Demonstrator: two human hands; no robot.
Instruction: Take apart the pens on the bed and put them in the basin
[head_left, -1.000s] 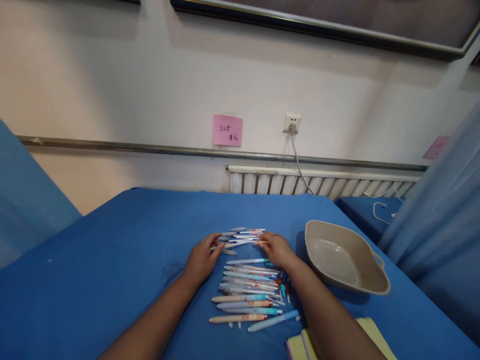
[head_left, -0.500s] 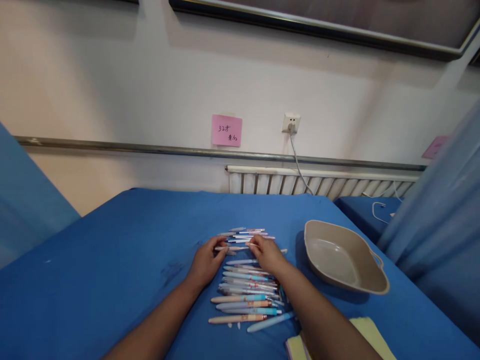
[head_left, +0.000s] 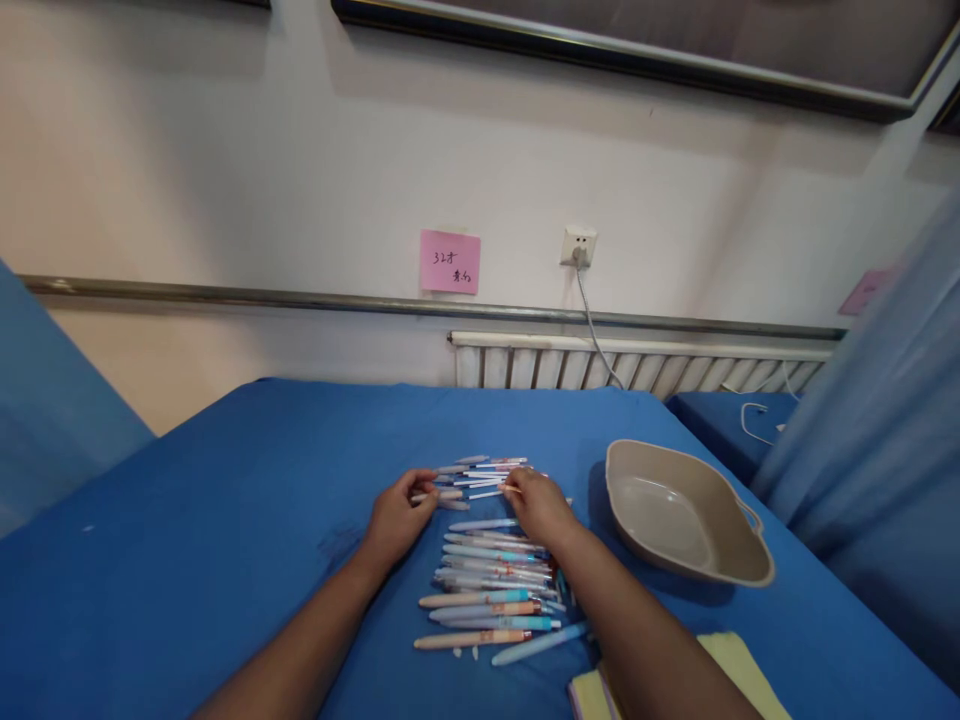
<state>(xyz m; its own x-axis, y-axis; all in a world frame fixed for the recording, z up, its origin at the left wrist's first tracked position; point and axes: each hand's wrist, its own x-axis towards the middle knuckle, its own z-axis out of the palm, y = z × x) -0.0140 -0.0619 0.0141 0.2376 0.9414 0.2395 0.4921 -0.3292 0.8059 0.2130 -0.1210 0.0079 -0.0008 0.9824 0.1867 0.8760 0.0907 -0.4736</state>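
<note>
My left hand [head_left: 401, 515] pinches the pale front barrel [head_left: 450, 494] of a pen. Opposite it, my right hand [head_left: 538, 505] is closed on the pen's rear half, mostly covered by the fingers. A thin white refill [head_left: 486, 495] shows in the gap between the two halves. Just beyond the hands lie several pen parts and white refills [head_left: 480, 475]. Nearer to me a row of pens [head_left: 495, 565] in pale blue, grey and peach lies crosswise, partly under my right forearm. One light blue pen [head_left: 536, 645] rests at a slant.
A beige basin [head_left: 686, 510] stands on the blue-covered table [head_left: 262, 520] at the right. Yellow cloth or paper [head_left: 735, 665] lies beneath my right forearm. Two small white bits [head_left: 466, 653] lie by the nearest pen. Behind are a radiator [head_left: 555, 365] and a wall socket [head_left: 579, 246].
My left hand has drawn left with the front barrel, away from my right hand. More of the white refill shows between the pen halves.
</note>
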